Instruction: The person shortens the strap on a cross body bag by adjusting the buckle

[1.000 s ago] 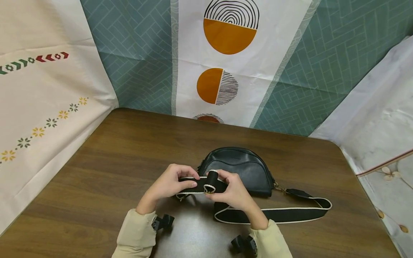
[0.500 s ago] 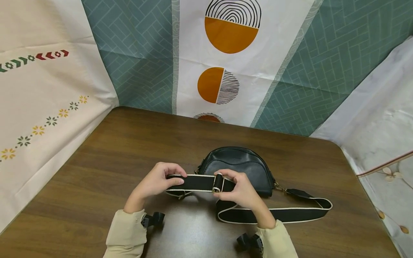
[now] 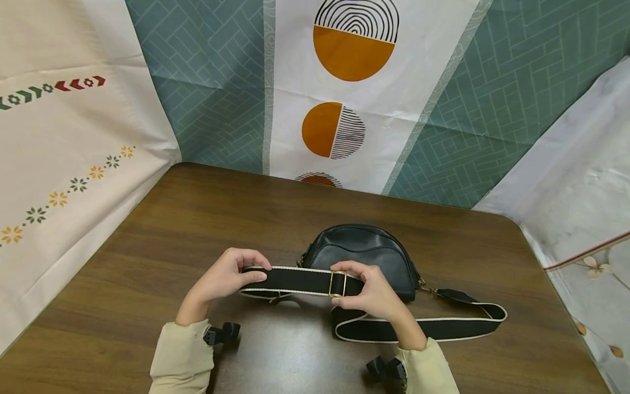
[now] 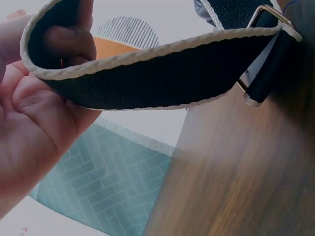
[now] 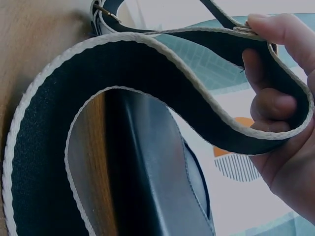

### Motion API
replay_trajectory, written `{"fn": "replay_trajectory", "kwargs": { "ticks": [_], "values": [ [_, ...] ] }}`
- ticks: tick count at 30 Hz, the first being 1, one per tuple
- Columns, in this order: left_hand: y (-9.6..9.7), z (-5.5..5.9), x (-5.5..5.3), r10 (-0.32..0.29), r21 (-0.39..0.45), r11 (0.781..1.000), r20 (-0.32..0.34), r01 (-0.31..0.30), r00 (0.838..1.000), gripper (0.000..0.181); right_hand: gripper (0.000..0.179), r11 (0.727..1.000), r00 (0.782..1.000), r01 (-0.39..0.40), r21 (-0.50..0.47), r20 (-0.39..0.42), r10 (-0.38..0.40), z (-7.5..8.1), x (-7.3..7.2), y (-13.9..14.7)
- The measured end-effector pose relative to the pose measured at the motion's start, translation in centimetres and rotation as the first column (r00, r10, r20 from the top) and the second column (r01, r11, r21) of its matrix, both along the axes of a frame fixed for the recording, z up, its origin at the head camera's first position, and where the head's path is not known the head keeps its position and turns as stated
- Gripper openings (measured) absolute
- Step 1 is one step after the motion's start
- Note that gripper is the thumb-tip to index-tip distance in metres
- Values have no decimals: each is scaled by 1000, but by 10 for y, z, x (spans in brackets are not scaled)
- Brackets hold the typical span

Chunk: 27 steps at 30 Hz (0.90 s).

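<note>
A black bag strap (image 3: 295, 279) with cream edging stretches between both hands, in front of a black half-moon handbag (image 3: 361, 257). My left hand (image 3: 231, 276) pinches the strap where it folds back, thumb in front. At the other end my right hand (image 3: 366, 290) pinches it beside a gold rectangular buckle (image 3: 338, 284). In the left wrist view the strap (image 4: 147, 73) loops around the fingers and runs to the buckle (image 4: 266, 19). The right wrist view has the strap (image 5: 197, 108) curving around the right fingers, with the handbag (image 5: 147, 162) behind it.
The handbag stands on a brown wooden table (image 3: 147, 262). From its right side a gold clasp (image 3: 425, 285) joins the rest of the strap, which lies looped on the table at the right. Patterned cloths (image 3: 211, 82) hang along the back and sides.
My left hand has moved left and my right hand slightly right, so a longer stretch of strap lies between them. The small strap loop at the buckle has flattened, showing the gold frame.
</note>
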State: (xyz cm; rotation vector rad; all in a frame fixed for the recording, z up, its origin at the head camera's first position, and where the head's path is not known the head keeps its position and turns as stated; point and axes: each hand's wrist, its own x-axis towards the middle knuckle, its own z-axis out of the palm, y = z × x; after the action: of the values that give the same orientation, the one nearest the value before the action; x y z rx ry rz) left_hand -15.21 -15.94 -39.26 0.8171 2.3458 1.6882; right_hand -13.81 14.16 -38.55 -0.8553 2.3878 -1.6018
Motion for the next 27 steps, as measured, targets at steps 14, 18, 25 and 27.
{"fn": "replay_trajectory", "kwargs": {
  "ticks": [14,18,25,27],
  "values": [
    [8,-2,-5,104,-134,984,-115,-119,988,10,55,998,998,-63,-15,11,64,2,-1,-3],
    [15,0,-5,141,-186,967,-169,-172,975,12,56,996,996,-83,-43,22,84,2,-1,-4],
    [21,5,-4,168,-216,952,-224,-218,960,14,58,991,992,-101,-85,70,107,3,-1,-4],
    [23,6,-4,166,-218,952,-224,-216,960,14,58,990,990,-101,-101,88,110,3,-1,-4]
  ]
}}
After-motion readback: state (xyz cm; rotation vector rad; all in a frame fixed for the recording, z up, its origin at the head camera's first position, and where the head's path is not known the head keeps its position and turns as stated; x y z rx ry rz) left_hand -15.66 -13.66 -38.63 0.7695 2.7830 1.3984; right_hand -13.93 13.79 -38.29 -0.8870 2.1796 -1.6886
